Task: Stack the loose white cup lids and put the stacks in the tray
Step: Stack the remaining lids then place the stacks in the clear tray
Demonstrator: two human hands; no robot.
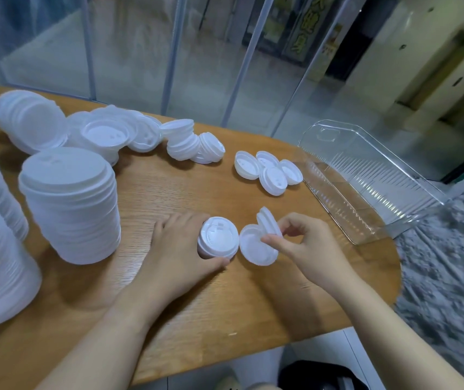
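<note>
Head view, frame centre: left hand [181,243] grips a small stack [217,237]; right hand [301,243] pinches lids [261,240] just beside it, tray [366,175] upper right.

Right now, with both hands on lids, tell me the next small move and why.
Probably set the tilted lid pinched by the right hand onto the small stack the left hand steadies. That stack sits just beside it, another lid lies below, and the clear tray holds no stacks yet.

- Your left hand [180,243] and right hand [307,243] sit centre on the table [169,299].
- Tall lid stacks [70,206] stand left.
- The tray [366,178] lies right.
- Four loose lids [269,171] lie behind your hands.
</note>
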